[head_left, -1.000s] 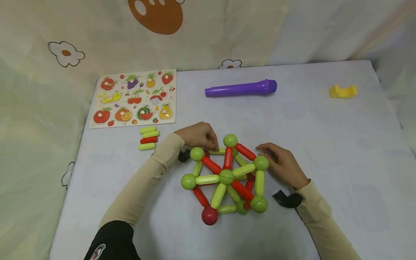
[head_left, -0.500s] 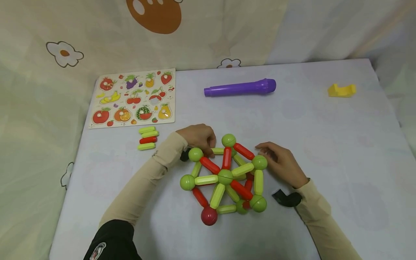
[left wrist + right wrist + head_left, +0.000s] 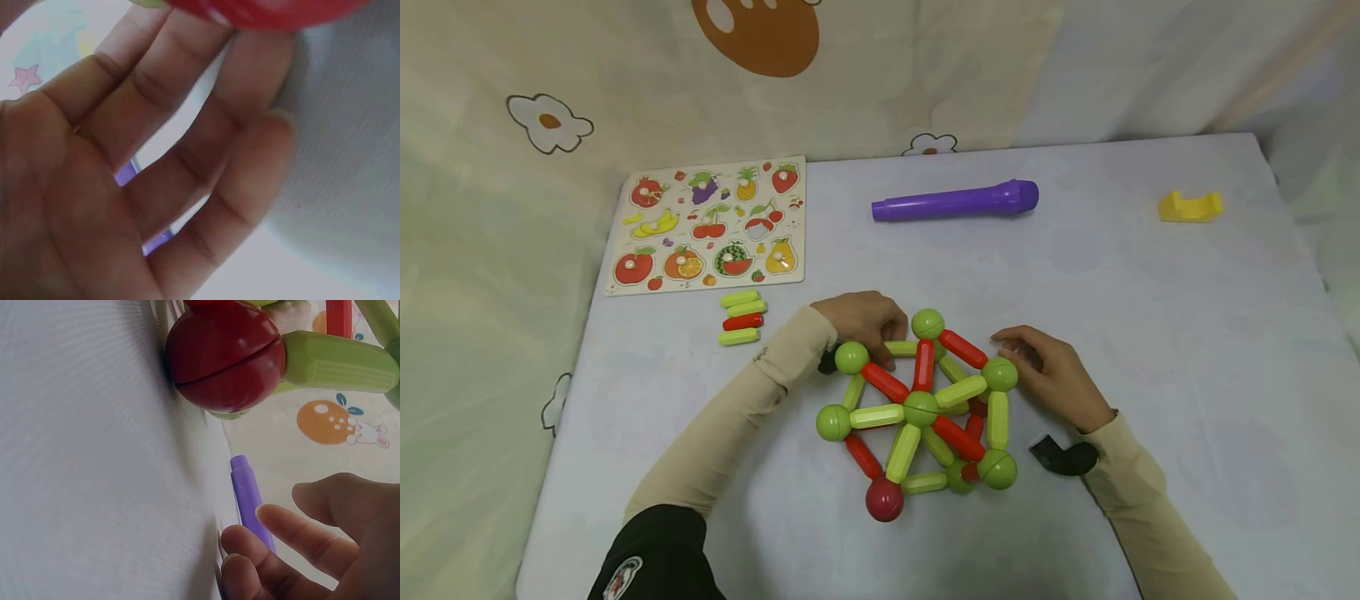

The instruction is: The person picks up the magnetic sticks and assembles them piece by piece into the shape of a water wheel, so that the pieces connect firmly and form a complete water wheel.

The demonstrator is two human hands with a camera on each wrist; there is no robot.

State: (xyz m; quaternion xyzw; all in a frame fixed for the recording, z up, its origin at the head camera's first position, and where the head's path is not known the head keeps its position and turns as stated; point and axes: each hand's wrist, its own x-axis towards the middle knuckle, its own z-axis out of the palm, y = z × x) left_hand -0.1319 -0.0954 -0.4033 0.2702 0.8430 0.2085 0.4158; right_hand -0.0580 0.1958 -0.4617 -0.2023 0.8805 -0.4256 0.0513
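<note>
A ball-and-stick construction (image 3: 921, 409) of green and red rods and balls, like a magnetic building toy, stands mid-table. My left hand (image 3: 863, 321) is at its back left corner, the fingers bent around a low red ball (image 3: 269, 11). The ball covers some fingertips in the left wrist view, and from the head it is hidden. To the right of the construction my right hand (image 3: 1051, 379) hovers with loosely curled fingers and holds nothing. The right wrist view shows that hand (image 3: 337, 531) apart from another dark red ball (image 3: 225, 359) at the construction's base.
Several loose rods (image 3: 741, 336), green and red, lie left of my left hand. Behind them is a fruit puzzle board (image 3: 685, 225). A purple toy microphone (image 3: 955, 202) lies at the back, and a small yellow block (image 3: 1191, 208) at the far right.
My left hand has come slightly down and closer to the construction's back left corner, covering the red ball there. The right hand and the construction stay put.
</note>
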